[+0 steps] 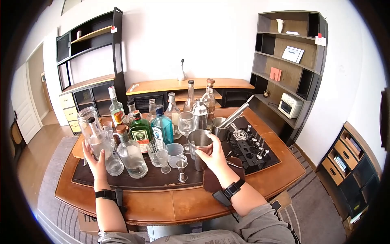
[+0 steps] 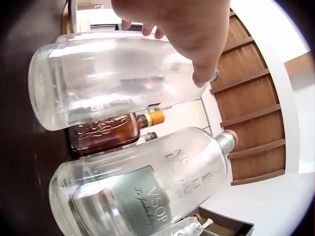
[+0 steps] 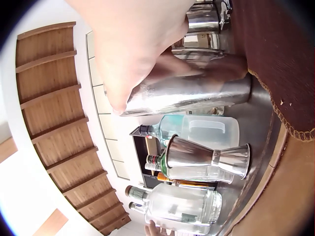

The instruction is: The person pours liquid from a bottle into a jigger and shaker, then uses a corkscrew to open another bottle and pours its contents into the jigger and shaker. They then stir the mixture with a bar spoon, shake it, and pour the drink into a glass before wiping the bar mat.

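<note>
My left hand (image 1: 96,164) holds a clear glass bottle (image 1: 113,163) at the left of the table, its thumb on the near side in the left wrist view. A stoppered clear bottle marked VSOP (image 2: 142,196) stands beside it. My right hand (image 1: 216,157) grips an open metal shaker tin (image 1: 198,140) near the rim. In the right wrist view, the tin (image 3: 192,93) stands upright at the dark mat, with the thumb along its upper wall. A steel jigger (image 3: 192,156) stands nearby, close to a plastic measuring cup (image 1: 176,154) and a small stemmed glass (image 1: 163,160).
Behind are a green bottle (image 1: 140,132), a blue bottle (image 1: 163,127), a stemmed goblet (image 1: 186,122) and a cocktail shaker (image 1: 200,116). A metal container (image 1: 220,132) with a long tool in it and a black rack of bar tools (image 1: 254,146) stand right. A brown leather piece (image 1: 219,183) lies in front.
</note>
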`<state>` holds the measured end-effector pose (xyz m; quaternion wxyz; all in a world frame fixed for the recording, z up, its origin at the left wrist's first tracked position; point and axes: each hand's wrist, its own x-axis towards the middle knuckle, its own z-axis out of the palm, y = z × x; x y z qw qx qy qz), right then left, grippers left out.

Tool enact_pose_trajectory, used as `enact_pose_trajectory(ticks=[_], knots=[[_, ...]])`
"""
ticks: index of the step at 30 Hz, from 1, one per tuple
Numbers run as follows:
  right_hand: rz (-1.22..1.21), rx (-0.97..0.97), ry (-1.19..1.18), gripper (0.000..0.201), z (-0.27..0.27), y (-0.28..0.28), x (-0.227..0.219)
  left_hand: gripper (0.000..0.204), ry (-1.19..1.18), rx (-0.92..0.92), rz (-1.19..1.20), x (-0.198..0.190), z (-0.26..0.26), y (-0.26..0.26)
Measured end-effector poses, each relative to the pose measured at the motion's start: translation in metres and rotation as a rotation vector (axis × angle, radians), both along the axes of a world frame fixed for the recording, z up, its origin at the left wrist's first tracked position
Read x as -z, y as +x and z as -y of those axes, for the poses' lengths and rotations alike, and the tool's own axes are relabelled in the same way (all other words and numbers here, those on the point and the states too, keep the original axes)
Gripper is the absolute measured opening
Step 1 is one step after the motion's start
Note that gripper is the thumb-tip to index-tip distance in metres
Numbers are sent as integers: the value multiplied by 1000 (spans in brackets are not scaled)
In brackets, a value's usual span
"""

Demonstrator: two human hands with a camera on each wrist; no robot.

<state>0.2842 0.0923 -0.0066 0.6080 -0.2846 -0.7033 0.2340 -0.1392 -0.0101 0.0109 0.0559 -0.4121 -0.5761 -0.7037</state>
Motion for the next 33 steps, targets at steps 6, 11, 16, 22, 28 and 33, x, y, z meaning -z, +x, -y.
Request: enact_pose_trajectory(ticks=[6, 11, 16, 22, 28, 33], knots=[[45, 63, 19, 65, 9, 12, -10, 66, 245, 251, -152, -37, 26, 65], [52, 133, -47, 64, 7, 21, -6, 45, -226, 689, -553, -76, 26, 166], [47, 140, -87, 68, 3, 21, 3, 53, -547, 828, -915, -85, -10, 223], [12, 77, -118, 68, -9, 30, 19, 65, -627, 944, -1120, -75, -20, 228], [154, 107, 25, 63, -9, 31, 16, 60, -863, 952, -1175, -59, -33, 221], [122, 101, 15, 63, -3, 28, 12, 49, -831, 877, -1230, -42, -43, 224]])
